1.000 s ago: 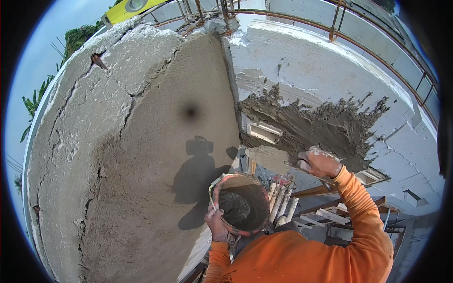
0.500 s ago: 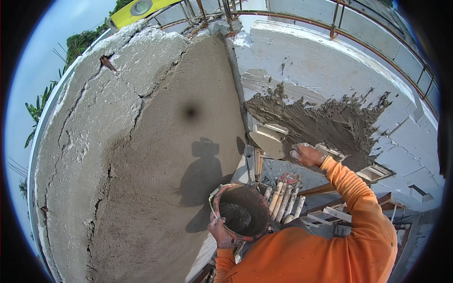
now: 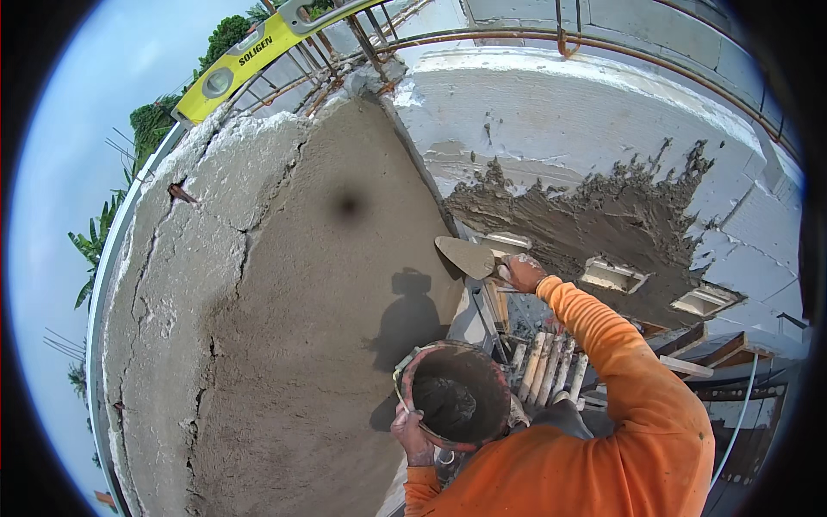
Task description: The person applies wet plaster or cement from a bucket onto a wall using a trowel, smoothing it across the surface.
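Observation:
My right hand (image 3: 523,272) is closed around the handle of a pointed trowel (image 3: 466,256). Its blade, coated with grey mortar, is level with the inner corner of two walls, overlapping the plastered left wall (image 3: 345,276). Whether blade and wall touch, I cannot tell. Low on my left side, my left hand (image 3: 413,433) grips the rim of a reddish bucket (image 3: 498,388), which tilts toward me. Wet mortar (image 3: 444,407) lies inside it. Rough fresh mortar (image 3: 594,220) covers part of the white block wall (image 3: 551,112), around a recessed box (image 3: 613,276).
A yellow spirit level (image 3: 258,56) lies atop the left wall near rusty rebar (image 3: 482,34). Another recessed box (image 3: 708,300) sits further right. Below are bamboo poles (image 3: 547,370) and timber boards (image 3: 685,366). Cracked rough concrete (image 3: 172,250) edges the left wall.
My right hand and trowel have moved left, from the mortared block wall to the corner. The bucket stays in my left hand. The view has shifted, showing more of the spirit level.

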Motion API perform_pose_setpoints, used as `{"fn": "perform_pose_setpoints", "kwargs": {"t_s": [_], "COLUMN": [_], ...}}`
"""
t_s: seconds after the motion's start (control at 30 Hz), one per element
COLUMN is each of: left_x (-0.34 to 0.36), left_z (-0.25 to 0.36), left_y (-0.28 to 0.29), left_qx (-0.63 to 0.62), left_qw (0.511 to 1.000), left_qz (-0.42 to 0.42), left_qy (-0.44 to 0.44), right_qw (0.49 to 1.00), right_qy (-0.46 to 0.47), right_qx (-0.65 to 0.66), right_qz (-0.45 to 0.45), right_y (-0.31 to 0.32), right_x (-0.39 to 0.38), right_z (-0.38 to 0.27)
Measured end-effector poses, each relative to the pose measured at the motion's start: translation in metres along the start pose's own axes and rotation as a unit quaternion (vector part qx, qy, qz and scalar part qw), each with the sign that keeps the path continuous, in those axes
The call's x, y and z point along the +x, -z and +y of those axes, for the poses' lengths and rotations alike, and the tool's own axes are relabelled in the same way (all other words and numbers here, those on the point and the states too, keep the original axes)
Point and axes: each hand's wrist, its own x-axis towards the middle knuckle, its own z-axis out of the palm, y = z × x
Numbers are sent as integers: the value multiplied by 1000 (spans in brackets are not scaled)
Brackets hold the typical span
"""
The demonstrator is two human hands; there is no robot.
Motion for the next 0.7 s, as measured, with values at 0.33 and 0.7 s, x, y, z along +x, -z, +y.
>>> {"fn": "perform_pose_setpoints", "kwargs": {"t_s": [0.33,0.7], "left_x": [-19,-24], "left_z": [8,-17], "left_y": [-44,-67], "left_qx": [-2,-28], "left_qw": [999,998], "left_qz": [-18,-56], "left_qy": [30,3], "right_qw": [994,997], "right_qy": [-5,-24], "right_qx": [95,14], "right_qz": [54,70], "right_y": [18,79], "right_x": [-32,-162], "right_z": [41,76]}}
